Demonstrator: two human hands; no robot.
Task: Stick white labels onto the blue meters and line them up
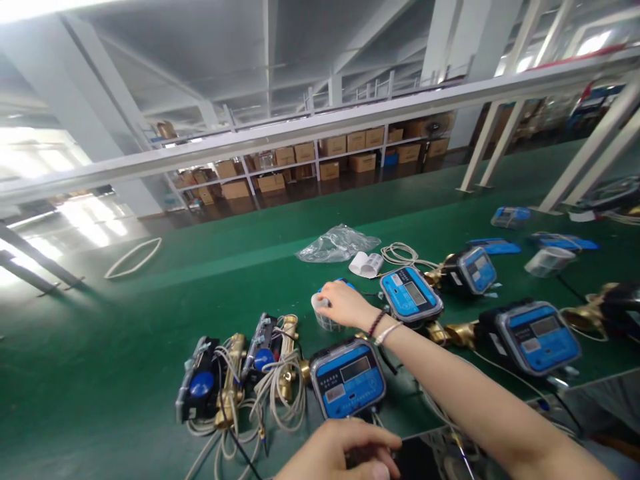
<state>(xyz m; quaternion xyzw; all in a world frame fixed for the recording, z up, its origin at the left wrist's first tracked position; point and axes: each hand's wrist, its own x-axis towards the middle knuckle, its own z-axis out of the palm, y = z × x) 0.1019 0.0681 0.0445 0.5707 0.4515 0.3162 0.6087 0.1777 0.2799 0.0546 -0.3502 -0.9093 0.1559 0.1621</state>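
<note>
My right hand (344, 303) reaches across the green bench and is closed over a small clear plastic cup (323, 316) with a blue-lidded part behind it. My left hand (336, 450) sits at the bottom edge, fingers curled over a dark object I cannot make out. Between them lies a blue-faced meter (348, 377) with a brass body. More blue-faced meters lie to the right: one (411, 294) near my wrist, another (539, 337) further right and one (475, 270) behind.
Two dark meter units with brass pipes and coiled grey cables (240, 380) lie at the left. A crumpled plastic bag (337, 243), a paper roll (366, 264), a clear cup (548, 261) and a white ring (133, 258) lie on the bench. Shelves of cardboard boxes (320, 160) stand behind.
</note>
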